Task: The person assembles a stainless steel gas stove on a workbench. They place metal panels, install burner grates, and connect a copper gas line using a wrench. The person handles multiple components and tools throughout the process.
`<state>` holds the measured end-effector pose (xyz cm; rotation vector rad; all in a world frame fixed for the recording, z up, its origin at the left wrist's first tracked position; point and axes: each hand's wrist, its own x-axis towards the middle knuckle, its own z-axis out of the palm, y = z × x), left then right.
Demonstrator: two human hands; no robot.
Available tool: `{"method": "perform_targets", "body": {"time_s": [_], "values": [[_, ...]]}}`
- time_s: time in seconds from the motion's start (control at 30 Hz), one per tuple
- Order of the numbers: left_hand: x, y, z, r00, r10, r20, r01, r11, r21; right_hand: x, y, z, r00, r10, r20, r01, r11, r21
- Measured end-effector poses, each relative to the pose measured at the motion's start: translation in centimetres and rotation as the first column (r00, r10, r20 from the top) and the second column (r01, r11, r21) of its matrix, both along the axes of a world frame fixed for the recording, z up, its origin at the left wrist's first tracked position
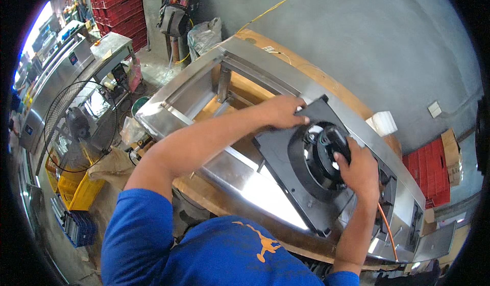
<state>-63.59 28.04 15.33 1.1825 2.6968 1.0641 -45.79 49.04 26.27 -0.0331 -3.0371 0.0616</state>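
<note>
A square black fan shroud (286, 163) with a round opening lies tilted across a stainless-steel frame (178, 89). In its opening sits a black fan motor (334, 145) with wires near it. My left hand (283, 112) grips the shroud's far-left edge, thumb on top; the fingers beneath are partly hidden. With thumb and fingers, my right hand (362, 171) holds the right side of the motor. Beyond that hand, a second black part (388, 181) is set in the frame, partly covered by my arm.
A wooden board (306, 71) lies beneath the frame, along the grey wall. An orange cable (387, 230) runs beside my right forearm. A standing fan (79, 125) and yellow crate (84, 189) are at left. Red crates (429, 171) stand at right.
</note>
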Motion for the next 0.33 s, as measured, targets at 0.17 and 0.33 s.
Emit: {"method": "perform_targets", "body": {"time_s": [0.17,0.33], "values": [[0.7,0.2,-0.1,0.997,0.043,0.057,-0.043,0.999,-0.004,0.0,-0.3,-1.7,0.988,0.072,-0.139,-0.048,0.984,0.169],[0.5,0.3,-0.2,0.997,0.059,0.057,-0.056,0.998,-0.043,0.0,-0.1,-1.8,0.988,0.059,-0.143,-0.034,0.985,0.168]]}}
